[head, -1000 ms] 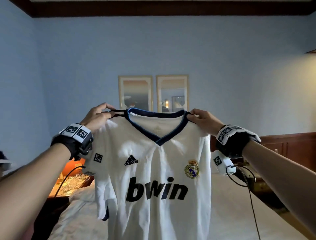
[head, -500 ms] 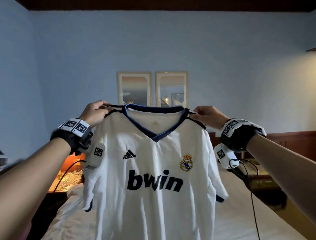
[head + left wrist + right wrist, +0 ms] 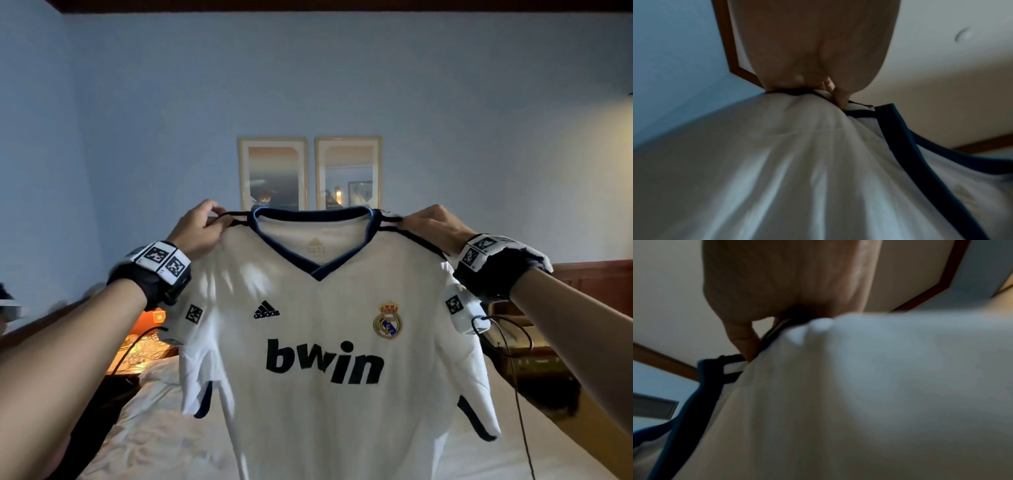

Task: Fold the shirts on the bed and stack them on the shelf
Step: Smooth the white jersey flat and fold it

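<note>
A white football shirt (image 3: 318,394) with a navy V-collar, a club crest and black "bwin" lettering hangs upright in front of me, its front facing me. My left hand (image 3: 205,226) pinches its left shoulder seam beside the collar. My right hand (image 3: 430,228) pinches the right shoulder seam. The shirt's body and both short sleeves hang free over the bed; its hem is out of frame. In the left wrist view the left hand (image 3: 830,91) pinches the shirt (image 3: 797,170) at the black seam stripe. In the right wrist view the right hand (image 3: 748,344) pinches the shirt (image 3: 859,402) likewise.
The bed (image 3: 154,438) with white bedding lies below the shirt. A lit wooden nightstand (image 3: 140,353) with cables stands at the left. A dark wooden headboard or dresser (image 3: 589,284) is at the right. Two framed pictures (image 3: 310,173) hang on the blue wall.
Both hands moved apart, spreading the shoulders so the shirt hangs flatter and wider. The right sleeve unfurled and now hangs open.
</note>
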Tool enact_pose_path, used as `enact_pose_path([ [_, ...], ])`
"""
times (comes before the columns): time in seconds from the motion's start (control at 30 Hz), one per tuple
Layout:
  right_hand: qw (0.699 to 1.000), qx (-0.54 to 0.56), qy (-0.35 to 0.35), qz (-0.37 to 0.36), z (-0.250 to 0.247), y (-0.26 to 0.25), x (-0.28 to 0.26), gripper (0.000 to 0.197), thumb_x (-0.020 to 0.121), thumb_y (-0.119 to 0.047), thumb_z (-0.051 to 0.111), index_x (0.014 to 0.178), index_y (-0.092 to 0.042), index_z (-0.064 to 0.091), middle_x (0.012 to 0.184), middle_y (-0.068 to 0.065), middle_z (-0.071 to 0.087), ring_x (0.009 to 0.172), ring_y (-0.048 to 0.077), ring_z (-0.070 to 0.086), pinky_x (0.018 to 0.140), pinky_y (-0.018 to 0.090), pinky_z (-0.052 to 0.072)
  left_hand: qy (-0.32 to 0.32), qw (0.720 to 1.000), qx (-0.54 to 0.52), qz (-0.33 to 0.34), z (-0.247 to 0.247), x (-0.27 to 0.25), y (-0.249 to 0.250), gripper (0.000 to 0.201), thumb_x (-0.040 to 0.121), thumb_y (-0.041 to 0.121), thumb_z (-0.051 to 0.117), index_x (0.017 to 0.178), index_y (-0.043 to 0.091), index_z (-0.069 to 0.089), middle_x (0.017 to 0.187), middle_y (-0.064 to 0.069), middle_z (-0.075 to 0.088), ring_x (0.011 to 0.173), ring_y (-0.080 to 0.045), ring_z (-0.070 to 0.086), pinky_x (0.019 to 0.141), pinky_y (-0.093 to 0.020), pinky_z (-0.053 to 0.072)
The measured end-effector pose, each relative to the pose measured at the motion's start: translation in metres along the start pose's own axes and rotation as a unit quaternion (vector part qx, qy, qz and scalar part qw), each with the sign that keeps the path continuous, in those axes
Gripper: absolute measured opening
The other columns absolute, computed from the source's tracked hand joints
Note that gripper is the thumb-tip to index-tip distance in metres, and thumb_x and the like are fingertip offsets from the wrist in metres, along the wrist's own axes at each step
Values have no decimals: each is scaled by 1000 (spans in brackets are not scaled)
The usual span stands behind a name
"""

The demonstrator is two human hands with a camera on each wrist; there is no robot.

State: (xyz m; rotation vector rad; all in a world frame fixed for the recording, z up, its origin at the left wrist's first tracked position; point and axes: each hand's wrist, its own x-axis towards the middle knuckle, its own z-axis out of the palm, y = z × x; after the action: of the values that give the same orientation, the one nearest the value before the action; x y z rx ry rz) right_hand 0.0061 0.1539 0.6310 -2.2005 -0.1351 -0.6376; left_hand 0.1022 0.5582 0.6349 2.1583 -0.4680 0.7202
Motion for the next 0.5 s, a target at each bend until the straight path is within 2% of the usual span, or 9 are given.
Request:
enact_pose_path([
  [0.07, 1000, 20, -8, -3, -3, 9, 4, 27, 86, -32, 69, 69, -13, 74, 69, 7, 64, 64, 19, 56, 64, 30, 45, 8, 1000, -4, 11, -2, 0, -3, 20, 92, 36, 62, 102, 19, 59, 107, -9, 69, 101, -27, 63, 89, -38, 47],
  [0.13, 999, 17, -33, -11, -4, 18, 5, 21, 86, -30, 71, 71, -16, 76, 70, 9, 60, 67, 19, 51, 67, 30, 44, -33, 999, 28, 13, -2, -2, -5, 29, 81, 46, 66, 91, 19, 67, 100, -6, 72, 97, -24, 65, 90, -39, 49],
  [0.17, 999, 13, -31, -9, -4, 22, 5, 18, 85, -30, 71, 73, -17, 76, 70, 8, 61, 67, 19, 52, 68, 30, 45, -32, 999, 40, 5, -1, -2, -8, 31, 78, 48, 68, 85, 19, 69, 94, -6, 73, 94, -23, 66, 87, -37, 50],
  [0.27, 1000, 1, -9, -8, -2, 27, 3, 12, 85, -31, 70, 77, -26, 76, 73, 1, 71, 66, 16, 63, 68, 30, 53, 29, 999, 29, 15, 3, -2, -12, 19, 91, 34, 65, 87, 16, 66, 91, -8, 71, 89, -26, 65, 81, -31, 47],
  [0.37, 999, -11, -26, -15, 4, 30, 1, 12, 86, -29, 70, 78, -24, 76, 75, 0, 71, 69, 16, 64, 71, 32, 53, -7, 997, 62, 34, 14, -8, -14, 18, 95, 35, 58, 94, 17, 61, 91, -9, 69, 88, -29, 63, 79, -36, 46],
  [0.5, 1000, 23, 1, -14, 6, 31, 0, 18, 91, -27, 66, 80, -16, 74, 73, 6, 64, 63, 17, 57, 62, 30, 47, 5, 999, 36, 25, 15, -13, -20, 18, 87, 42, 67, 89, 24, 66, 82, -6, 71, 83, -27, 65, 77, -36, 49],
])
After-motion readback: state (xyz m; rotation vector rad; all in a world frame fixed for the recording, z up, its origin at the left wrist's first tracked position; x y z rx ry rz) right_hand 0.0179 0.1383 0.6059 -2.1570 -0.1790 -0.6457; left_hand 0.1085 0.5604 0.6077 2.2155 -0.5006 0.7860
